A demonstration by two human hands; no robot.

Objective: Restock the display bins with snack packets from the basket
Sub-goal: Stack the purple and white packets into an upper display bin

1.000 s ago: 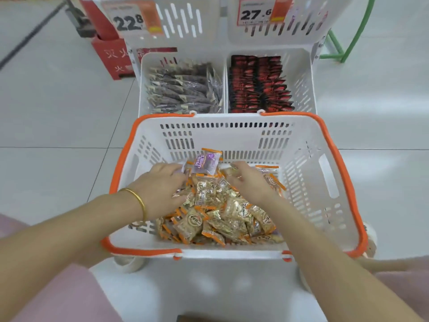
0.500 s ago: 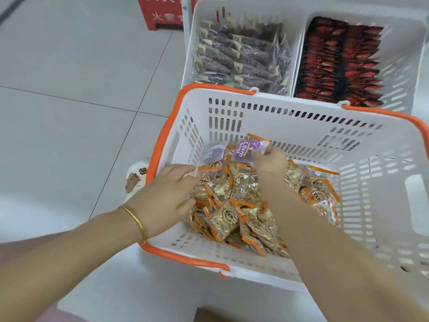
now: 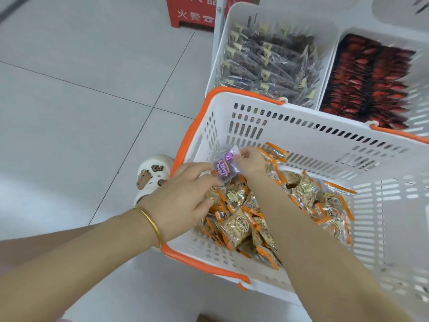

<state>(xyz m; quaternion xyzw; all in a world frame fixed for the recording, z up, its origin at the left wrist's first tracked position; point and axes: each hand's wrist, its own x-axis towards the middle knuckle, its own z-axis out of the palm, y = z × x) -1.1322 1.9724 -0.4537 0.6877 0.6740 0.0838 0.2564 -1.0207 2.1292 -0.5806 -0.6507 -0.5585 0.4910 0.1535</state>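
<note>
1. Left forearm: enters from the lower left, with a gold bangle (image 3: 152, 223) at the wrist.
2. Left hand (image 3: 183, 196): positioned over the near-left corner of the basket (image 3: 301, 145), above the pile. The fingers are loosely curled, and the fingertips lie just beside the lower-left edge of the purple packet (image 3: 225, 167). Contact with that packet cannot be determined.
3. Right forearm: enters from the lower right and crosses over the pile diagonally.
4. Right hand (image 3: 251, 160): thumb and fingers are closed in a pinch on the upper right edge of the purple packet. The packet is held clear of the pile, inside the basket near its far-left corner.
5. Basket contents: a heap of gold packets with orange edges (image 3: 236, 226) covers the basket floor, mostly on the left and centre.
6. Basket body: white slotted walls with an orange rim. It stands on the tiled floor (image 3: 69, 101).
7. White clog (image 3: 151, 177): visible on the floor just beside the basket's left wall, carrying small charms.
8. Left display bin (image 3: 232, 26): directly beyond the basket's far wall, it holds rows of dark packets (image 3: 267, 63) with pale labels.
9. Right display bin (image 3: 417, 73): adjacent, holding rows of red-and-black packets (image 3: 366, 82).
10. Red box (image 3: 197, 12): on the floor at the top edge, left of the bins.
</note>
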